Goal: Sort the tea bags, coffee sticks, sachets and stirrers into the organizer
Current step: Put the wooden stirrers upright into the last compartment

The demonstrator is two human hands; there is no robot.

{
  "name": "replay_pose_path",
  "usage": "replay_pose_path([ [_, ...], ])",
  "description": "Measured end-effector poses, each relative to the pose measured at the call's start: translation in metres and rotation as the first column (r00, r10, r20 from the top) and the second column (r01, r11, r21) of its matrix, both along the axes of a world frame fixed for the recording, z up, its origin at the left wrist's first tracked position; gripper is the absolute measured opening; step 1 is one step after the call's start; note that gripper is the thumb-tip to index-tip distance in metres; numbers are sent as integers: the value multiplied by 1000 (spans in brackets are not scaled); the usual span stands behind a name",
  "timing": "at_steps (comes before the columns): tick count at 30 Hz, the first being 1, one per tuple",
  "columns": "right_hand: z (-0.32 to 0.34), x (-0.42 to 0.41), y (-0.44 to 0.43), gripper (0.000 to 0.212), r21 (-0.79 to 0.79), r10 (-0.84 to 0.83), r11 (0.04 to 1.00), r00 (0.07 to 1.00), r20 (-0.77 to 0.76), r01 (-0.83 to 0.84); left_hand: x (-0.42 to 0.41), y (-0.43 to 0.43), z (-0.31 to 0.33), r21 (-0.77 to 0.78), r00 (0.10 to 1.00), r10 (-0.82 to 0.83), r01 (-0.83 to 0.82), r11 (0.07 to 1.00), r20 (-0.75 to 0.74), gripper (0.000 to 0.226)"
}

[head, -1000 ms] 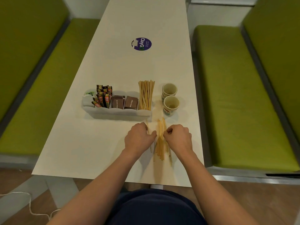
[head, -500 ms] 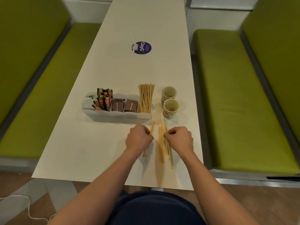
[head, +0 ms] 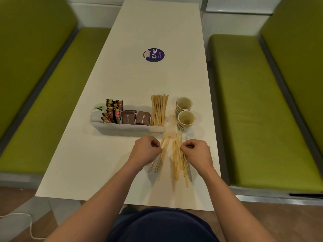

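A white organizer (head: 122,129) stands mid-table. It holds tea bags (head: 98,109) at the left, coffee sticks (head: 114,112), brown sugar sachets (head: 136,117) and upright wooden stirrers (head: 159,110) at the right end. In front of it, my left hand (head: 146,151) grips a small bundle of stirrers (head: 161,158), lifted and slanted. My right hand (head: 196,151) pinches stirrers from a loose pile (head: 179,162) lying on the table.
Two paper cups (head: 185,114) stand right of the organizer, close to the loose pile. A purple round sticker (head: 153,55) marks the far table. Green benches (head: 253,110) flank both sides. The table's near edge (head: 122,201) is just below my forearms.
My left hand has drawn a small bundle of stirrers away from the pile to the left and tilted it. My right hand stays on the remaining pile.
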State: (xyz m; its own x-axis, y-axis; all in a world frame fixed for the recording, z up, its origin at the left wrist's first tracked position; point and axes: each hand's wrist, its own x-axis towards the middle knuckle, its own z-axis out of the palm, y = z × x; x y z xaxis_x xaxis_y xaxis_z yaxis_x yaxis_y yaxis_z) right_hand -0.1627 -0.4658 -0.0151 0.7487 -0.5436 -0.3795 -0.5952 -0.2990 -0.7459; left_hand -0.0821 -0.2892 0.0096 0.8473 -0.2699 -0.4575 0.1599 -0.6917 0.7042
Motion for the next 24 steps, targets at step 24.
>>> replay_pose_path([
  [24,77,69,30,7,132,-140,988,855,500,85,100,-18,20,-118,949,112,-80,990,293,5],
])
